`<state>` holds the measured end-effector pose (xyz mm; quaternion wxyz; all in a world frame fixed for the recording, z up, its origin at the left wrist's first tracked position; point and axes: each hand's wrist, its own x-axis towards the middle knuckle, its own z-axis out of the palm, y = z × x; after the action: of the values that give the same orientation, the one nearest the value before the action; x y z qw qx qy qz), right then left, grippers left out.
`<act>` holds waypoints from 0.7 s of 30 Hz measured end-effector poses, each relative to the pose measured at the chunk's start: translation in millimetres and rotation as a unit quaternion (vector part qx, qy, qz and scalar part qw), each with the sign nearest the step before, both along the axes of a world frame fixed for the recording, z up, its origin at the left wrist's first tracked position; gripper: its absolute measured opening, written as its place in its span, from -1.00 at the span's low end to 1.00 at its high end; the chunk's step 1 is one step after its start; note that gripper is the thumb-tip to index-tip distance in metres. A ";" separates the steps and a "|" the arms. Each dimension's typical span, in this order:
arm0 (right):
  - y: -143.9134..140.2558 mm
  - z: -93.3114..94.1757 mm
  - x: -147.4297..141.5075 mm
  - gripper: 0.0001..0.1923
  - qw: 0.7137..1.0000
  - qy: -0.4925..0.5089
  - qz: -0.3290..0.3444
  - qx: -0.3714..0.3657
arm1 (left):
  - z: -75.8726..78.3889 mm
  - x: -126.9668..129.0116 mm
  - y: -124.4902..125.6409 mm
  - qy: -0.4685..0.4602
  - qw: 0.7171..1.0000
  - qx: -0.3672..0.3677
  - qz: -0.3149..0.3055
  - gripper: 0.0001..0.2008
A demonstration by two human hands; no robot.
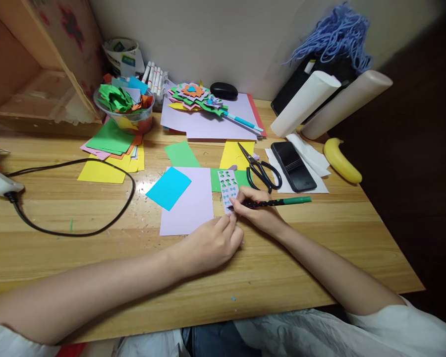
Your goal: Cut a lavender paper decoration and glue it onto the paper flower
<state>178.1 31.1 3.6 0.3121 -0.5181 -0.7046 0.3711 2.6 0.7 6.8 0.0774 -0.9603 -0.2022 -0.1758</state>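
Note:
My right hand [258, 208] is closed around a black pen with a green end [295, 201], its tip down at a narrow lilac strip [228, 191]. Rows of green and blue bow shapes cover that strip. The curled fingers of my left hand [221, 238] rest at the strip's lower end, seeming to pinch it. Under the strip's upper part lies green paper [216, 181]. To the left is a lilac sheet [186, 223] with a blue paper piece [169, 188] on top. Black-handled scissors [262, 171] lie just beyond my right hand.
A phone [293, 166] on white tissue and a banana [342, 161] lie right. Behind are paper flowers [196, 96], a tub of paper scraps [141, 119], markers [154, 79] and two white rolls [305, 104]. A black cable [92, 233] loops at left; a cardboard box [63, 64] stands behind.

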 end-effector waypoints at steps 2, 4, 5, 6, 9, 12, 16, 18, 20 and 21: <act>0.3 -0.3 0.1 -0.67 1.000 -0.004 0.000 0.006 | 0.2 0.0 0.0 -0.001 1.000 -0.002 -0.002 -0.86; 0.7 0.2 0.0 -0.66 1.000 -0.004 -0.002 0.010 | 0.5 -0.1 -0.1 -0.003 1.000 -0.002 -0.003 -0.86; 0.9 0.6 -0.1 -0.66 1.000 -0.001 -0.005 0.010 | 0.5 -0.1 -0.2 -0.003 1.000 -0.002 -0.003 -0.86; 1.0 1.0 -0.3 -0.66 1.000 0.003 -0.007 0.008 | 0.5 -0.1 -0.3 -0.002 1.000 -0.003 -0.003 -0.86; 1.0 1.9 -0.7 -0.67 1.000 0.007 -0.004 0.000 | 0.2 -0.1 -0.5 -0.002 1.000 -0.006 -0.004 -0.86; 0.8 1.7 -0.7 -0.66 1.000 0.001 0.003 0.003 | 0.3 -0.2 -0.4 -0.006 1.000 -0.004 -0.003 -0.86; 0.7 1.5 -0.8 -0.66 1.000 0.009 -0.002 -0.001 | 1.3 -0.2 -0.3 -0.009 1.000 -0.002 -0.003 -0.87; 0.8 1.6 -0.9 -0.67 1.000 0.006 0.003 -0.003 | 1.4 -0.1 -0.5 -0.007 1.000 -0.007 -0.005 -0.87; 1.0 1.6 -0.8 -0.67 1.000 0.003 0.008 -0.003 | 1.2 -0.1 -0.7 -0.003 1.000 -0.013 -0.005 -0.86; 1.1 1.5 -0.6 -0.67 1.000 0.004 0.007 -0.004 | 1.1 -0.2 -0.7 -0.001 1.000 -0.015 -0.005 -0.85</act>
<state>177.4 32.2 5.1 0.3101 -0.5128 -0.7058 0.3778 2.5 0.0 7.9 0.0616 -0.9623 -0.1997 -0.1738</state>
